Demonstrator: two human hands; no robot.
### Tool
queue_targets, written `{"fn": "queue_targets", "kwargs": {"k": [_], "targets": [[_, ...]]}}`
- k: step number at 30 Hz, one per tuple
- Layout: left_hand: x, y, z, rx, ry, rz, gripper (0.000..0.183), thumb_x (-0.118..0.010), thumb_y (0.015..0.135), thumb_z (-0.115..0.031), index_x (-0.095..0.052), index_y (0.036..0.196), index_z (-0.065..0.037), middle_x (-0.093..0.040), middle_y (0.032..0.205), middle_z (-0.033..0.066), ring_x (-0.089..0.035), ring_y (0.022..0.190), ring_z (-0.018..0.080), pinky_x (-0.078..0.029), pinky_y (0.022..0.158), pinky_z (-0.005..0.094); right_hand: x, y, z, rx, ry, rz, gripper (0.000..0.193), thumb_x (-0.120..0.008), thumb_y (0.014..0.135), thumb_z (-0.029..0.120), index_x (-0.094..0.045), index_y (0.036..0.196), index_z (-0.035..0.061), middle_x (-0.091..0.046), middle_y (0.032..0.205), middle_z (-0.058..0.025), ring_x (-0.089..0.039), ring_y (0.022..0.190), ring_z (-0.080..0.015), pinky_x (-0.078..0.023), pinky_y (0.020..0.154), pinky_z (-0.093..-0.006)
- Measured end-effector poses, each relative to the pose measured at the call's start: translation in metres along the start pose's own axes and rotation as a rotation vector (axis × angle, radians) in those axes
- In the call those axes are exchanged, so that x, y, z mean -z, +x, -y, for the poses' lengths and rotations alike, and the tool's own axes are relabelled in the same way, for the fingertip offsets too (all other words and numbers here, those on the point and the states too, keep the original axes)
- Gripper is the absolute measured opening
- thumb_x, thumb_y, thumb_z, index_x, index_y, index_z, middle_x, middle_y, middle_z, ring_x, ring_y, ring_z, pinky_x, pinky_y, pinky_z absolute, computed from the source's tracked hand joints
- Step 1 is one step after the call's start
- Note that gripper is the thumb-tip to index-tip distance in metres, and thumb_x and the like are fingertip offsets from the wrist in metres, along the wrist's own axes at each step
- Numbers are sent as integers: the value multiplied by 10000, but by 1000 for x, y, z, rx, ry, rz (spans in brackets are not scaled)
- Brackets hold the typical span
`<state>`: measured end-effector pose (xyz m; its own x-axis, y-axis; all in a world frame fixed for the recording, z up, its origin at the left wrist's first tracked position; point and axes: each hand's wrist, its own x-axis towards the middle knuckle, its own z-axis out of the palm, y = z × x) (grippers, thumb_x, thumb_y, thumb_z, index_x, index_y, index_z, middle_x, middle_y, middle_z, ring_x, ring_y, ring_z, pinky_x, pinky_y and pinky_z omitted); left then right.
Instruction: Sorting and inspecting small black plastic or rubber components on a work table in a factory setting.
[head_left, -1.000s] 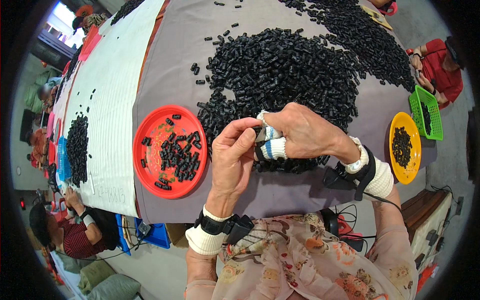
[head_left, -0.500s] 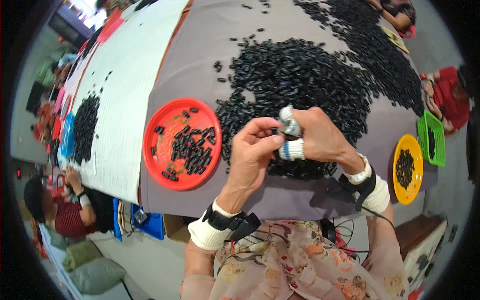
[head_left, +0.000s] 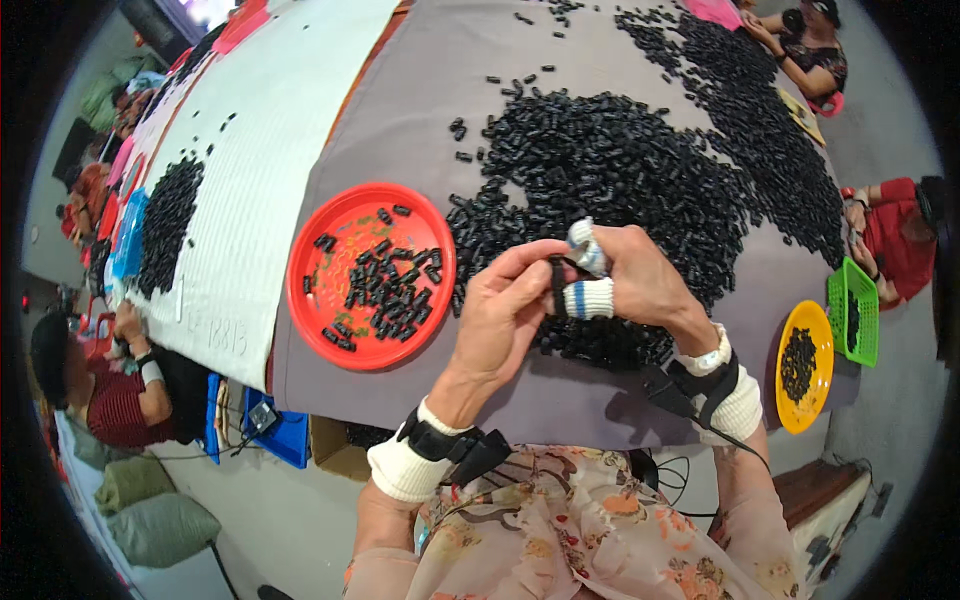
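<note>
Piece (head_left: pixel 558 288) held between left hand (head_left: pixel 495 325) and right hand (head_left: pixel 645 275)

The piece, small and black, sits just right of the left thumb's tip and at the left side of the right hand, its long axis running roughly up and down in the view. It touches the left fingertips, so the left hand is the nearer. That hand is narrowed, thumb and forefinger closed on the piece; the right hand is curled, and whether it grips too cannot be told, since its knit finger covers (head_left: pixel 588 299) and the small scale hide the contact.

Both hands are over the near edge of the pile (head_left: pixel 610 160) of similar pieces. Left of the left hand lies the red plate (head_left: pixel 300 315), holding a scatter of them, with the pile's left fringe reaching close to its rim. Well off to the right are the yellow plate (head_left: pixel 803 412) and, beside it, the green basket (head_left: pixel 872 310), both on the right hand's side. Beyond them, a person in red (head_left: pixel 893 240) sits at the table's edge.
</note>
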<state>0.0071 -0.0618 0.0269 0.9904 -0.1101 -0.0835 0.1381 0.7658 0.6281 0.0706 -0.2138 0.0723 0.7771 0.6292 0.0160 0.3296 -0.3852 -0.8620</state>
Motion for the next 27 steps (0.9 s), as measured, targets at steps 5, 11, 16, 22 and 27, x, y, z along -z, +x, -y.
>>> {"fn": "queue_targets", "kwargs": {"k": [5, 11, 16, 22, 27], "targets": [[0, -1, 0, 9, 11, 3, 243, -523, 886, -84, -544, 1103, 22, -596, 952, 67, -581, 856, 115, -493, 738, 261, 4, -1, -2, 56, -74, 42, 292, -741, 639, 199, -548, 761, 17, -521, 602, -41, -478, 546, -114, -398, 517, -265], [-1, -1, 1, -7, 55, 25, 229, -533, 879, -85, -552, 1085, 13, -596, 948, 66, -586, 839, 115, -505, 733, 272, 9, 0, 3, 94, -144, 52, 310, -701, 634, 247, -551, 726, -8, -552, 599, -125, -555, 533, -250, -428, 517, -338], [-4, 0, 1, 4, 65, 19, 226, -535, 875, -82, -552, 1080, 12, -595, 945, 63, -587, 835, 115, -509, 727, 273, 11, -3, 6, 77, -131, 65, 306, -697, 632, 239, -552, 720, -15, -567, 608, -135, -571, 548, -271, -440, 532, -346], [-4, 1, 4, 20, 53, 23, 228, -536, 873, -80, -548, 1080, 14, -594, 945, 62, -589, 830, 117, -509, 725, 271, 10, -6, 1, 72, -112, 50, 298, -693, 635, 232, -552, 723, -15, -569, 613, -137, -569, 551, -286, -445, 538, -349], [-5, 1, 5, 17, 43, 31, 230, -539, 872, -79, -546, 1078, 21, -593, 952, 64, -589, 826, 116, -506, 727, 265, 11, -6, 3, 86, -150, 62, 322, -694, 649, 251, -531, 713, -20, -554, 605, -155, -565, 559, -322, -434, 532, -372]]}}
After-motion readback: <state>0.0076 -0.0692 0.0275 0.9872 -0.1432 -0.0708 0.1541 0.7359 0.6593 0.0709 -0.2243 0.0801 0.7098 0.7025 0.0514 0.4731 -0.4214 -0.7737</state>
